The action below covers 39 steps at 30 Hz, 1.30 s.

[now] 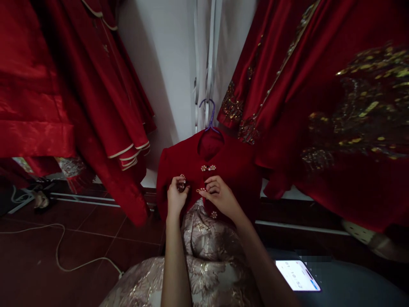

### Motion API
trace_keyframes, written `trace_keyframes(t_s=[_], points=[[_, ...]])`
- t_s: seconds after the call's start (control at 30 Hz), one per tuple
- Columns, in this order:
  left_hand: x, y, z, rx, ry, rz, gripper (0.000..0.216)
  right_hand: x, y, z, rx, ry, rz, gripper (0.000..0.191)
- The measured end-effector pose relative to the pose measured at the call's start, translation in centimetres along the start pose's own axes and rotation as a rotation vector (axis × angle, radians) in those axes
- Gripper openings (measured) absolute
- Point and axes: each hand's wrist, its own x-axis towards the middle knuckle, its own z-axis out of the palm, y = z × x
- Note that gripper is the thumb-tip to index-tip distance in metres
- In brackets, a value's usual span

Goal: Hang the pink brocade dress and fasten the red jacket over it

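Note:
A dark red jacket (pixel 236 170) hangs from a purple hanger (pixel 211 121) in front of me. At its top, a beaded flower fastener (pixel 208 168) joins the two front edges. My left hand (pixel 177 197) is closed with thumb and fingers around a round beaded ornament (pixel 182 182) at the jacket's left front. Beside it, my right hand (pixel 219 194) pinches a beaded flower fastener with a small loop (pixel 201 190) at the other front edge. Lower down, another beaded flower (pixel 214 215) shows below my right hand. Pale gold-patterned brocade (pixel 204 238) spreads beneath the jacket.
Red garments (pixel 105 94) hang on the left; sequinned red garments (pixel 319 106) hang on the right. A lit phone (pixel 298 275) lies on a dark surface at lower right. A pale cable (pixel 59 247) runs over the tiled floor (pixel 92 238).

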Motion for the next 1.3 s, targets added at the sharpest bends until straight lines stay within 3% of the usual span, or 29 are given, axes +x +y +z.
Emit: trace_keyframes(t_s=[0.2,0.3,0.57,0.8,1.3], points=[[0.1,0.2,0.0,-0.056,-0.002,-0.034,0.022,-0.2,-1.5,0.5,0.169,-0.046,-0.064,0.043],[0.1,0.7,0.0,-0.071,-0.005,-0.058,0.02,0.6,-1.3,1.8,0.201,-0.095,-0.09,0.034],[0.3,1.4,-0.6,-0.156,0.004,-0.048,0.025,3.9,0.9,4.1,0.057,-0.057,-0.152,0.024],[0.1,1.0,-0.7,-0.179,-0.013,-0.067,0.032,3.8,1.0,4.3,-0.087,-0.014,-0.235,0.016],[-0.1,1.7,-1.2,0.092,0.039,-0.027,0.023,3.1,1.8,5.2,-0.174,0.096,-0.333,0.017]])
